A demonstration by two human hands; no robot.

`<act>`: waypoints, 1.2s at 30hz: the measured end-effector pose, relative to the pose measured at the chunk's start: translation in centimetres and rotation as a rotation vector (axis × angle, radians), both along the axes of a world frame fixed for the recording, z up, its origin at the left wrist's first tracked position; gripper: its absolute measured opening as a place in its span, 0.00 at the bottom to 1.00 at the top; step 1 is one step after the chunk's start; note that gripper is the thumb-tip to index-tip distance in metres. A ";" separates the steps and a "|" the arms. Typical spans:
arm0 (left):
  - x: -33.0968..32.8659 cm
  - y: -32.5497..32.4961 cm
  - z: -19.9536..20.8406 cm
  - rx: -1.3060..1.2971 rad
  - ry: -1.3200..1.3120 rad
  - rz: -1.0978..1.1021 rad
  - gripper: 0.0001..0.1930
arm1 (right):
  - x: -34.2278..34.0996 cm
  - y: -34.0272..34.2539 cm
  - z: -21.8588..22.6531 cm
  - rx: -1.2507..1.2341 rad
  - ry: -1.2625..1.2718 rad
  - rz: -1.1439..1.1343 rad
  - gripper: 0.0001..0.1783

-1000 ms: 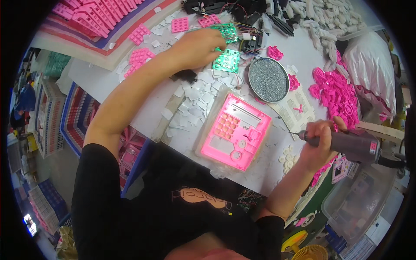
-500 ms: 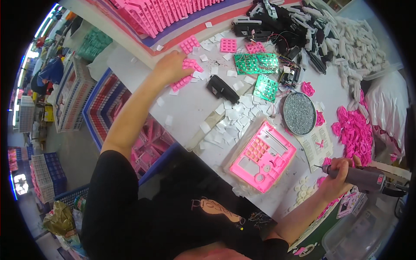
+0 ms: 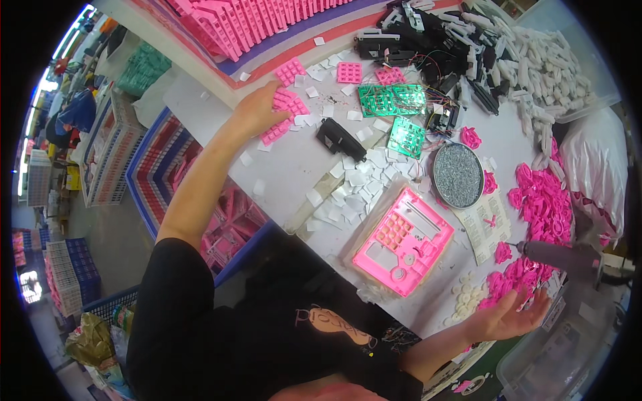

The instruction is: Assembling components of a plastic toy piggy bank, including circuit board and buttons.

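Observation:
At the back left of the table my left hand [image 3: 257,112] curls its fingers and thumb around the edge of a pink button keypad [image 3: 291,102]. Two more pink keypads lie by it, one beyond [image 3: 290,71] and one nearer [image 3: 275,133]. My right hand [image 3: 509,317] is open at the right front, palm up and holding nothing. Above it and apart from it is a dark electric screwdriver [image 3: 558,256], its bit pointing left. Between my hands a pink plastic housing [image 3: 404,242] lies with its inside up, showing a grid of square buttons.
A round dish of small screws [image 3: 459,175] stands near green circuit boards [image 3: 406,137]. White paper squares [image 3: 361,187] and a black plastic part [image 3: 341,139] lie mid-table. Pink parts [image 3: 543,204] are heaped at right, black and white parts behind. Crates [image 3: 160,177] stand at left.
My right hand has let go of the electric screwdriver and dropped lower, opening its fingers. My left hand has shifted slightly, staying at the pink keypads.

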State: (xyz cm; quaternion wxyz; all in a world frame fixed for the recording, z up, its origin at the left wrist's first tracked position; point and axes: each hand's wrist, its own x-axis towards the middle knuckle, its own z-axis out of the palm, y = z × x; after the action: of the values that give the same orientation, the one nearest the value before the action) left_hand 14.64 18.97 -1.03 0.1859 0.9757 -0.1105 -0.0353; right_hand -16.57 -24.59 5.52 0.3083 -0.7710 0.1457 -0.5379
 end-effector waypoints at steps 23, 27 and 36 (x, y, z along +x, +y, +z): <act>-13.8 -10.4 9.8 -0.409 0.494 -0.723 0.19 | 5.6 9.8 3.6 0.162 0.712 0.863 0.25; -16.0 -12.9 7.4 -0.618 0.600 -0.825 0.22 | 5.3 9.2 3.1 0.397 1.096 1.010 0.16; -12.4 -11.6 4.7 -0.729 0.395 -0.451 0.25 | 7.6 7.5 -4.6 0.266 0.906 0.699 0.09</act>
State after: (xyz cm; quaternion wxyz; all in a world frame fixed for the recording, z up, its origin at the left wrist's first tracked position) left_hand 2.29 7.34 3.66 0.5216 0.7731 -0.2872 -0.2186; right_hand -9.00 -17.13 0.90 0.4684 -0.8810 0.0661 0.0017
